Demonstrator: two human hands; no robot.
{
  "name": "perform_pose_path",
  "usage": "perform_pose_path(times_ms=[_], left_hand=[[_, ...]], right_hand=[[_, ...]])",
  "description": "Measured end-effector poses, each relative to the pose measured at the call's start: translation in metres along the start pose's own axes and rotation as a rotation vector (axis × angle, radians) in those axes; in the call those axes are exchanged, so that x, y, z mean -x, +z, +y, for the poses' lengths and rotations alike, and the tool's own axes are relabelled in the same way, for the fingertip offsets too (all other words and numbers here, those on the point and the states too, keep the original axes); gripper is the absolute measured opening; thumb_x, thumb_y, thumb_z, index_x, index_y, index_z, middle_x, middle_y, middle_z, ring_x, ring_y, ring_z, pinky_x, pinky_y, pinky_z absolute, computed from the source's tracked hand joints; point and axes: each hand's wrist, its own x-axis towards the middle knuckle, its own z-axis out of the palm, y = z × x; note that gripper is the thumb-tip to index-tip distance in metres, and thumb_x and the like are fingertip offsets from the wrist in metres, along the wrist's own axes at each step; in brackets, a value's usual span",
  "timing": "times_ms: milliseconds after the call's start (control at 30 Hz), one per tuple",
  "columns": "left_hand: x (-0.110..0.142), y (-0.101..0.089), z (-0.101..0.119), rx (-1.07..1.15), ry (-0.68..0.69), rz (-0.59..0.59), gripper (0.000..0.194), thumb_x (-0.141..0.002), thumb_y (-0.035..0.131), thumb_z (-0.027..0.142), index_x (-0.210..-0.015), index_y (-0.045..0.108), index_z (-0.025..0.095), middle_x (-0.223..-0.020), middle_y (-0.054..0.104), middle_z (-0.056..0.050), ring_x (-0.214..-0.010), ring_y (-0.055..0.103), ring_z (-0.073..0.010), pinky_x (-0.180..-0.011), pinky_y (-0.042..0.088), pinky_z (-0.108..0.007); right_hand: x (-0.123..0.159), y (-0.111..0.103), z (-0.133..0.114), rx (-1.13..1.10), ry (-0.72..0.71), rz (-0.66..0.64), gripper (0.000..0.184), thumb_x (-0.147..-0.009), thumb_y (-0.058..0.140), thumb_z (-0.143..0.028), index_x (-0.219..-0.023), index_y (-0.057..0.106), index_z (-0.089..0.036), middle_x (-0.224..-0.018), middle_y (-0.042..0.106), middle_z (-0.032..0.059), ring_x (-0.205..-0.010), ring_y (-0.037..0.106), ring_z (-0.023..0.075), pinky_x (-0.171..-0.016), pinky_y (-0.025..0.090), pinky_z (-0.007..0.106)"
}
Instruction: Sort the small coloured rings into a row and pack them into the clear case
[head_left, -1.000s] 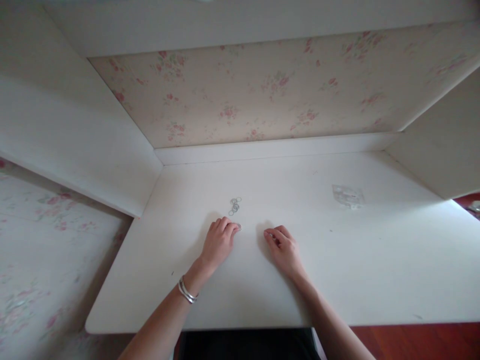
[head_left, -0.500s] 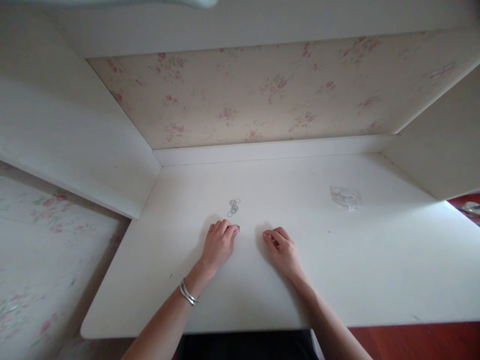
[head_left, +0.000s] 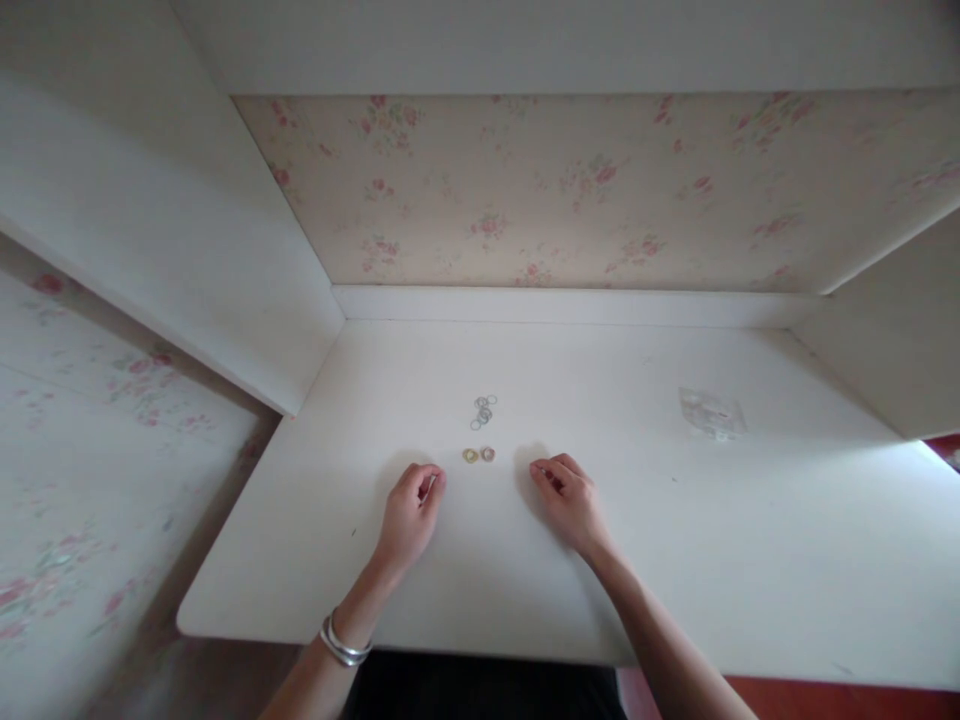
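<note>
My left hand point(head_left: 411, 508) rests on the white desk, its thumb and index fingertips brought together, and I see nothing between them. Just beyond its fingertips lie a small group of gold-coloured rings point(head_left: 470, 456) and, right beside it, a copper-toned group of rings point(head_left: 488, 454). Farther back is a loose cluster of several thin silver rings point(head_left: 484, 412), some overlapping. To the right of the rings, my right hand point(head_left: 570, 500) lies on the desk with fingers curled and thumb pressed to the index finger; whatever is in that pinch is too small or hidden.
A clear plastic bag point(head_left: 712, 414) lies at the right on the white desk point(head_left: 750, 560). White side panels stand at left and right, with a floral-papered wall point(head_left: 525, 190) behind. A silver bracelet point(head_left: 343, 642) circles my left wrist.
My left hand has drawn back to the left, uncovering the gold and copper-toned rings on the desk. My right hand keeps its pinch in about the same place. The view has tilted slightly.
</note>
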Motion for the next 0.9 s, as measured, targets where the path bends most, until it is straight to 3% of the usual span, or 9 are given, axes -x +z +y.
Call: perform_pose_path(times_ms=[133,267,467,667,900], left_hand=[[0.002,0.001,-0.003,0.034,-0.017,0.010,0.019,-0.089,0.047,0.034,-0.089,0.059,0.018,-0.070,0.053,0.000,-0.062,0.050,-0.0127,-0.061,0.042,-0.024],[-0.001,0.004,-0.003,0.066,0.014,0.026,0.017,-0.089,0.047,0.030,-0.088,0.059,0.018,-0.080,0.057,-0.003,-0.071,0.055,-0.0133,-0.066,0.045,-0.024],[-0.001,0.005,-0.008,0.056,0.018,0.031,0.018,-0.090,0.046,0.030,-0.090,0.059,0.019,-0.081,0.056,-0.003,-0.071,0.055,-0.0131,-0.066,0.046,-0.024],[-0.001,0.004,-0.008,0.041,0.029,0.016,0.019,-0.090,0.044,0.032,-0.089,0.059,0.019,-0.080,0.055,-0.002,-0.071,0.054,-0.0136,-0.068,0.045,-0.025],[-0.001,0.004,-0.005,0.012,0.061,0.016,0.021,-0.091,0.043,0.031,-0.088,0.059,0.019,-0.078,0.055,-0.002,-0.070,0.053,-0.0136,-0.067,0.045,-0.027]], right_hand=[[-0.029,0.007,-0.012,0.009,-0.127,-0.093,0.029,-0.091,0.043,-0.037,-0.091,0.068,-0.021,-0.084,0.062,0.0045,-0.065,0.057,0.0125,-0.061,0.044,0.024],[-0.066,0.019,-0.025,0.209,-0.264,-0.254,0.025,-0.091,0.044,-0.030,-0.102,0.066,-0.026,-0.096,0.061,0.0032,-0.073,0.059,0.0120,-0.069,0.044,0.023],[-0.097,0.030,-0.035,0.515,-0.299,-0.403,0.025,-0.092,0.043,-0.031,-0.107,0.064,-0.030,-0.109,0.058,0.0016,-0.084,0.060,0.0136,-0.073,0.041,0.023],[-0.097,0.038,-0.031,0.584,-0.318,-0.383,0.028,-0.095,0.038,-0.032,-0.098,0.065,-0.027,-0.107,0.057,0.0020,-0.082,0.059,0.0131,-0.068,0.040,0.023],[-0.087,0.037,-0.023,0.438,-0.350,-0.261,0.026,-0.094,0.039,-0.025,-0.098,0.065,-0.024,-0.102,0.058,0.0037,-0.078,0.058,0.0121,-0.067,0.042,0.022]])
